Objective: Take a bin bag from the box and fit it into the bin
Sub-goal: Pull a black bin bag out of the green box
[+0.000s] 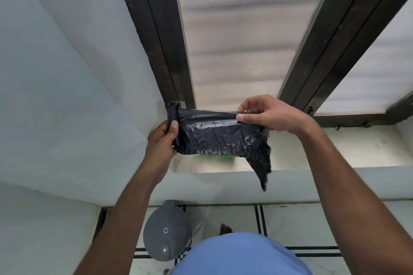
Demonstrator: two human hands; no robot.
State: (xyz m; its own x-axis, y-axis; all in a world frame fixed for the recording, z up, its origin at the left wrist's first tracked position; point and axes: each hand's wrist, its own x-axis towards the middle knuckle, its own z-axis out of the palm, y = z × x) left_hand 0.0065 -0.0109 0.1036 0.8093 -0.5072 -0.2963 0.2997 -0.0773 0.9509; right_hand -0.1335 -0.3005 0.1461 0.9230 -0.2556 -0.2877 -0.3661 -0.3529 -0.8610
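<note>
We are looking down at a pale window ledge [335,149] under frosted glass panes [241,39] in dark frames [161,39], with a white wall [55,73] running off to the left. Below us, a tiled floor with black lines [301,225] is showing, and the grey bin [166,231] is standing on it with its lid closed, just left of our blue shirt [241,254].

The black bin bag [214,136] is hanging in the air above the ledge, stretched sideways between our two hands, still mostly folded, with one loose corner drooping down at the right. A sliver of something green [214,156] is peeking out on the ledge right beneath it; we cannot tell what it is.

Our left hand [162,140] is gripping the bag's left end, thumb pressing on the front and fingers wrapping behind. Our right hand [272,114] is pinching the top edge at the right, thumb in front, fingers curling over it.
</note>
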